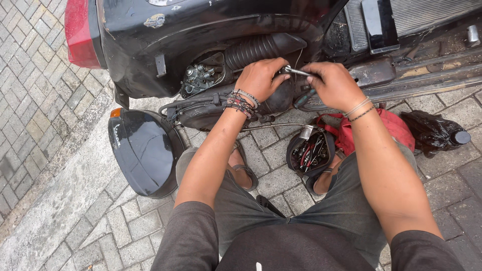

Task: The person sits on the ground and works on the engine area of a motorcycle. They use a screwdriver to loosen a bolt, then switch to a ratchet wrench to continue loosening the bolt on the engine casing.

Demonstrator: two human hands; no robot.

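— What are the hands doing?
— The left hand (259, 78) grips the scooter's dark engine cover (281, 98) below the ribbed black hose (256, 50). The right hand (332, 84) is clenched around a metal hand tool (297, 72), its tip beside the left fingers.
— And nearby?
— A detached black side panel (143, 153) lies on the paving; an open tool pouch (310, 150) sits by a red bag (389, 125).

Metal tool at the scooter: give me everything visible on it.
The tool is a slim, shiny metal rod, lying nearly level against the scooter's dark engine side. The left hand covers its left end; the right hand grips its right end. Its tip and handle are hidden, so its type cannot be told.
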